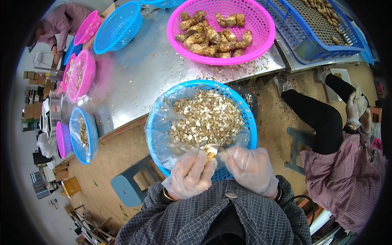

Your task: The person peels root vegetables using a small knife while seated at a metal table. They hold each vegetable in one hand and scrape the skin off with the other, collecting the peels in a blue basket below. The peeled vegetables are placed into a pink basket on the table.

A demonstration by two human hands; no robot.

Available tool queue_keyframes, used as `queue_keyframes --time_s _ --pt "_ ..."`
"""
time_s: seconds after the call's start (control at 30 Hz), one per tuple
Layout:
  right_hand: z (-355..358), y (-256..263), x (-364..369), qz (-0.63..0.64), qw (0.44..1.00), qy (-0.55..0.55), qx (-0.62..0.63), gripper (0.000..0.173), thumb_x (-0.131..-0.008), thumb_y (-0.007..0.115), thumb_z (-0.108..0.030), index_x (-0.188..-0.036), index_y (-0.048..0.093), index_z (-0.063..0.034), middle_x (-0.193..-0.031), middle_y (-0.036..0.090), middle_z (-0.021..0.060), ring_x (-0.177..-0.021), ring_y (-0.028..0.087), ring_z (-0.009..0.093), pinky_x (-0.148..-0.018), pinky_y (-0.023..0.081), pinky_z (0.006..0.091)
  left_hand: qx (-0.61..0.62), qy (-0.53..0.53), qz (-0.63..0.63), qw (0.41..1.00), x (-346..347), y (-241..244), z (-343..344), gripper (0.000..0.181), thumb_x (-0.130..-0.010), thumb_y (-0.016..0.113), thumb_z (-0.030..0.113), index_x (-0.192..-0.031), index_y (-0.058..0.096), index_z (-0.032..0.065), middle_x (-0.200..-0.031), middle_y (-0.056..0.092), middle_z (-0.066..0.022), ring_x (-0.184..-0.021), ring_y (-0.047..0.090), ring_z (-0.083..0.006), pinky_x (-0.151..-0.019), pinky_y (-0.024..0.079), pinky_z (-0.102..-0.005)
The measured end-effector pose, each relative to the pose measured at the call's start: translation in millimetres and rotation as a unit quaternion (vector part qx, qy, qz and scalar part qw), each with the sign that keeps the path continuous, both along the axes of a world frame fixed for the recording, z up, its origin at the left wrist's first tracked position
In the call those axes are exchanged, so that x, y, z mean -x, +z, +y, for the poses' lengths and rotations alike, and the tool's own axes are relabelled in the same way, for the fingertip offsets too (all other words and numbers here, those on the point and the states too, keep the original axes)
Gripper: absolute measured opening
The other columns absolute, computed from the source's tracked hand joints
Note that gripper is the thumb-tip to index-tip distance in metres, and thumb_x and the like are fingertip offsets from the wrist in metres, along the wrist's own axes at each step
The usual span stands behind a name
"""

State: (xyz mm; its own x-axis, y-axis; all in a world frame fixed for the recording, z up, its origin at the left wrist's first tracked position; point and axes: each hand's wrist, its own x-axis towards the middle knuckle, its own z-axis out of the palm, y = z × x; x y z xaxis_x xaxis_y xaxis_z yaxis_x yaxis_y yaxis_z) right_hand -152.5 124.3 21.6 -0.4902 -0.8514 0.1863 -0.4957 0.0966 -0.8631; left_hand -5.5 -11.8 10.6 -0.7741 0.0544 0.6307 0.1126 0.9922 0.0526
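Note:
My left hand point(193, 173), in a clear plastic glove, grips a small yellow-brown piece, apparently a mushroom point(210, 152). Beside it, my right hand point(252, 168), gloved likewise, is closed on what looks like a small knife point(221, 149); its handle is hidden by the fingers. Both hands are over the near rim of a round blue plastic basket point(253, 128) lined with a clear plastic bag point(160, 134). White and brown shavings point(208, 118) heap inside. Beyond, a pink basket point(222, 59) on the metal table holds several knobby brown mushroom-like pieces point(211, 38).
Shavings litter the metal table point(131, 82). Blue point(119, 30) and pink baskets point(85, 75) stand along its left. A blue crate point(315, 50) is at upper right. One gloved co-worker point(343, 177) sits at right, another person point(59, 23) works far left. A plastic stool point(130, 185) stands left.

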Motion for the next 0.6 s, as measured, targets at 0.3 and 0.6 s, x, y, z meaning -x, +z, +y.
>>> queue_keyframes --time_s 0.3,0.6 --pt "-3.8 -10.8 0.1 -0.008 1.000 -0.004 0.002 0.009 -0.086 0.069 -0.008 -0.083 0.061 -0.0057 -0.064 0.061 0.0106 -0.052 0.061 0.026 -0.046 0.047 0.0340 -0.149 0.036 0.056 0.987 0.8 -7.8 4.8 0.036 -0.064 0.079 -0.008 -0.095 0.064 0.0041 -0.110 0.061 -0.0154 -0.086 0.063 -0.0282 -0.065 0.057 -0.0334" --pt "-5.7 -16.5 -0.1 0.016 1.000 -0.024 0.001 0.009 -0.085 0.070 -0.010 -0.085 0.062 -0.0069 -0.064 0.061 0.0098 -0.052 0.062 0.023 -0.045 0.047 0.0332 -0.376 0.101 0.046 0.920 5.6 -6.4 13.6 0.046 -0.063 0.087 -0.003 -0.097 0.059 0.0068 -0.100 0.064 -0.0135 -0.084 0.068 -0.0258 -0.066 0.056 -0.0328"
